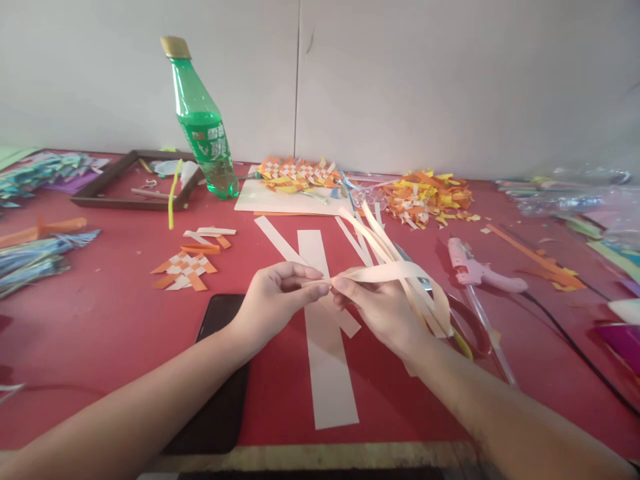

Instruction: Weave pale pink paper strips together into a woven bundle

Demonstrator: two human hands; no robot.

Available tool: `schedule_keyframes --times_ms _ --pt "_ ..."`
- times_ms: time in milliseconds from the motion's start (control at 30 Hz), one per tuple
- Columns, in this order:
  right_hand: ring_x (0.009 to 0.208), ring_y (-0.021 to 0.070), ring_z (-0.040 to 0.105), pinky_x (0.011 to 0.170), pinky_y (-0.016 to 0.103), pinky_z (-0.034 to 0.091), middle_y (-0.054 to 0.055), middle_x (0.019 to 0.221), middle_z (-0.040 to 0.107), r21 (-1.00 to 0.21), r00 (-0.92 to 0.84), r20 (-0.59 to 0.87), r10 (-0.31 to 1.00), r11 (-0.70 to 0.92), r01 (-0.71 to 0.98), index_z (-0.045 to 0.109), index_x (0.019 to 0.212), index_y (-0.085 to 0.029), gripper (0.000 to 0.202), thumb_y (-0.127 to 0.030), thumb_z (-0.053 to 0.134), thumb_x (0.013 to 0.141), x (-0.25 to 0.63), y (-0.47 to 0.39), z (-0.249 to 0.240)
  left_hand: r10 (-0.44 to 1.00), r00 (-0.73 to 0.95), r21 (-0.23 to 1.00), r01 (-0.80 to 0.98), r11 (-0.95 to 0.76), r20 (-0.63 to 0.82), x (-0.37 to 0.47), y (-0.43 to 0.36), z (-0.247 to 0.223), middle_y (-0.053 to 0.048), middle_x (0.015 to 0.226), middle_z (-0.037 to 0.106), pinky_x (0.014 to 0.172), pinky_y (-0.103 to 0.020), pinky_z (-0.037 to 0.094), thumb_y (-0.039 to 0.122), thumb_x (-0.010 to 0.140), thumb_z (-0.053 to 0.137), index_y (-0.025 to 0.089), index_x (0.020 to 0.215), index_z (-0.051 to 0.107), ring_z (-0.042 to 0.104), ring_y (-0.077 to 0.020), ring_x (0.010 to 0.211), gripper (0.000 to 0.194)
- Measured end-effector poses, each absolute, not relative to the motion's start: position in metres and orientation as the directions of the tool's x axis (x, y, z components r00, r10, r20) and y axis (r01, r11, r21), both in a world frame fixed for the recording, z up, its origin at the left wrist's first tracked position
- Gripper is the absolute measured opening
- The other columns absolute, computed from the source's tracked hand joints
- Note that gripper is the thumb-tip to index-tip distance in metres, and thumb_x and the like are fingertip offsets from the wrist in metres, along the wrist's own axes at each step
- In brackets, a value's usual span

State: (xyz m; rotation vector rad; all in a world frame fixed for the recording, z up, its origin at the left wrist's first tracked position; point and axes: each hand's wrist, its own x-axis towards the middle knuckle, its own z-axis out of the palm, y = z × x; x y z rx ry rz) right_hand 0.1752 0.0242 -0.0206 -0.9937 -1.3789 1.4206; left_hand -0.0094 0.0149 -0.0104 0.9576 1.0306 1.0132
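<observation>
Both hands meet at the middle, pinching one cream paper strip (390,271) between them. My left hand (275,297) has thumb and forefinger closed on the strip's end. My right hand (375,303) pinches the same strip close by, and its loose length curls back over that hand. Under the hands lies a wide white paper strip (330,373), with a narrower paper strip (277,240) crossing beneath it at a slant. More cream strips (373,233) fan out beyond my right hand. Scissors (470,323) lie partly hidden beside my right wrist.
A green bottle (205,133) stands at the back left by a dark frame (135,202). A pink glue gun (470,267) lies on the right, its cord trailing. A black phone (220,400) is under my left forearm. Woven orange-white paper (185,270) and orange-yellow scraps (425,193) lie around.
</observation>
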Motion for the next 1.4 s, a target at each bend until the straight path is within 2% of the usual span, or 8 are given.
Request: schedule_keyframes --times_ms 300,567,767,967,1167,1400 --pt "0.065 0.0121 0.063 0.062 0.025 0.052 0.001 0.065 0.066 -0.996 -0.272 0.049 0.961 0.029 -0.079 0.073 0.073 -0.019 0.019 -0.030 0.068 0.088 0.1755 0.0230 -0.0206 0.955 0.167 0.940 -0.202 0.275 -0.244 -0.0083 0.0142 -0.0089 -0.003 0.083 0.079 0.074 -0.021 0.056 0.033 0.067 0.085 0.016 0.087 0.072 0.073 -0.0145 0.083 0.029" --pt "0.068 0.0132 0.064 0.064 0.027 0.055 0.002 0.069 0.067 -0.998 -0.257 0.037 0.966 0.022 -0.061 0.072 0.076 -0.018 0.019 -0.033 0.067 0.088 0.1737 0.0238 -0.0183 0.962 0.145 0.952 -0.170 0.254 -0.231 -0.0085 0.0135 -0.0115 -0.005 0.082 0.078 0.074 -0.026 0.057 0.035 0.069 0.083 0.015 0.084 0.073 0.073 -0.0173 0.081 0.027" --pt "0.065 0.0137 0.062 0.065 0.029 0.053 0.002 0.067 0.065 -0.998 -0.304 0.057 0.951 0.058 -0.006 0.070 0.072 -0.018 0.024 -0.033 0.064 0.090 0.1756 0.0245 -0.0175 0.975 0.196 0.989 -0.079 0.127 -0.109 -0.0099 0.0140 -0.0125 -0.006 0.083 0.077 0.077 -0.029 0.056 0.035 0.077 0.076 0.015 0.081 0.069 0.072 -0.0182 0.081 0.022" --pt "0.061 0.0135 0.062 0.061 0.028 0.052 0.001 0.065 0.063 -0.999 -0.362 0.049 0.931 0.051 -0.004 0.066 0.071 -0.018 0.024 -0.035 0.066 0.088 0.1749 0.0240 -0.0195 0.976 0.219 1.000 0.026 0.005 -0.011 -0.0084 0.0144 -0.0153 -0.007 0.092 0.074 0.076 -0.026 0.054 0.030 0.080 0.072 0.017 0.094 0.063 0.071 -0.0182 0.088 0.021" --pt "0.060 0.0133 0.060 0.063 0.028 0.050 0.000 0.063 0.061 -0.993 -0.346 0.046 0.937 0.081 0.088 0.063 0.066 -0.019 0.029 -0.037 0.065 0.089 0.1747 0.0218 -0.0198 0.976 0.216 0.993 0.117 0.003 -0.029 -0.0084 0.0122 -0.0138 -0.003 0.083 0.072 0.071 -0.025 0.052 0.028 0.080 0.070 0.018 0.099 0.060 0.069 -0.0153 0.077 0.024" --pt "0.059 0.0135 0.060 0.061 0.028 0.050 0.000 0.062 0.061 -0.997 -0.329 0.033 0.944 0.053 0.049 0.065 0.068 -0.018 0.028 -0.039 0.067 0.087 0.1745 0.0234 -0.0170 0.981 0.163 0.995 0.018 0.102 -0.103 -0.0060 0.0138 -0.0101 0.000 0.076 0.068 0.068 -0.022 0.050 0.026 0.076 0.074 0.018 0.091 0.057 0.066 -0.0129 0.071 0.024"
